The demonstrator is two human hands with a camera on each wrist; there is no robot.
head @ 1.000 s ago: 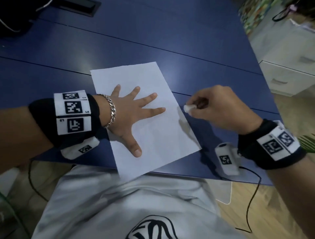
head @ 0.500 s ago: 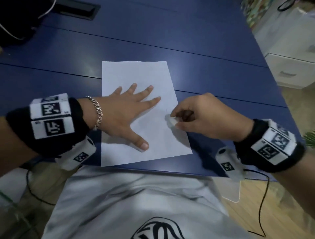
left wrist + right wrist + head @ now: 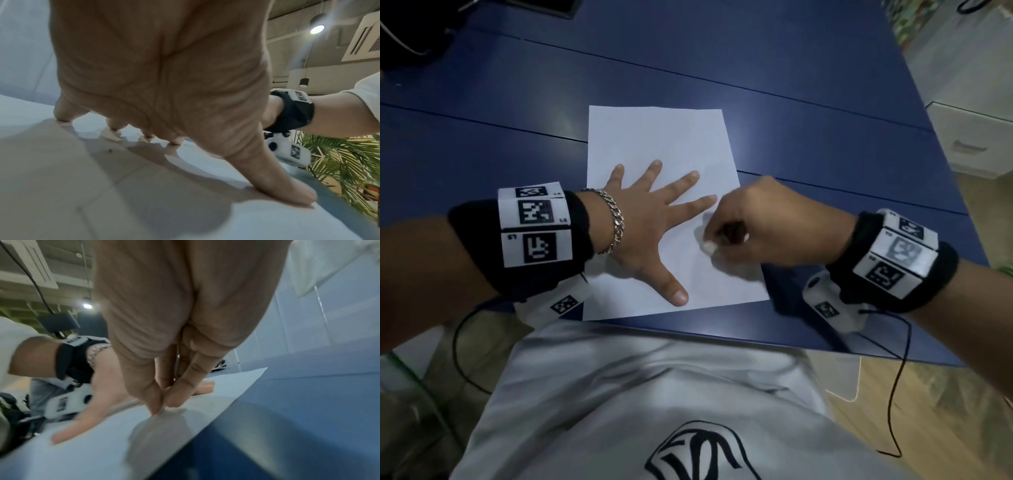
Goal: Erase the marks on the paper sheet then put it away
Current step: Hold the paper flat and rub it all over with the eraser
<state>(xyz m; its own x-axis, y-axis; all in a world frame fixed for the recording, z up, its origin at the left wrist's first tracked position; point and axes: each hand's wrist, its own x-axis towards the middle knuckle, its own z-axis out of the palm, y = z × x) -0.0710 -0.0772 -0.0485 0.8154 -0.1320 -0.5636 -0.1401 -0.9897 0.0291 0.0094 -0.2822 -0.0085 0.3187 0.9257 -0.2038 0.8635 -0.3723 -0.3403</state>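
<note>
Left hand (image 3: 643, 228) flattens lengthwise-away paper sheet (image 3: 664, 144); right hand (image 3: 767, 226) pinches eraser (image 3: 709, 247).

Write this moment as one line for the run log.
left hand pressing paper sheet flat | right hand pinching eraser on sheet | erasing

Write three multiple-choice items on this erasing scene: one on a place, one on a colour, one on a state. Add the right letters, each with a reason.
1. Where does the left hand rest?
A. on the paper sheet
B. on the bare table
C. in the lap

2. What colour is the table?
A. red
B. dark blue
C. bare wood

3. What does the right hand do?
A. lies flat and open
B. pinches a small white eraser against the sheet
C. lifts the sheet clear of the table

Answers:
1. A, the head view shows its spread fingers lying on the sheet.
2. B, dark blue panels surround the sheet.
3. B, the head view shows the white piece at its fingertips, on the paper.
</note>
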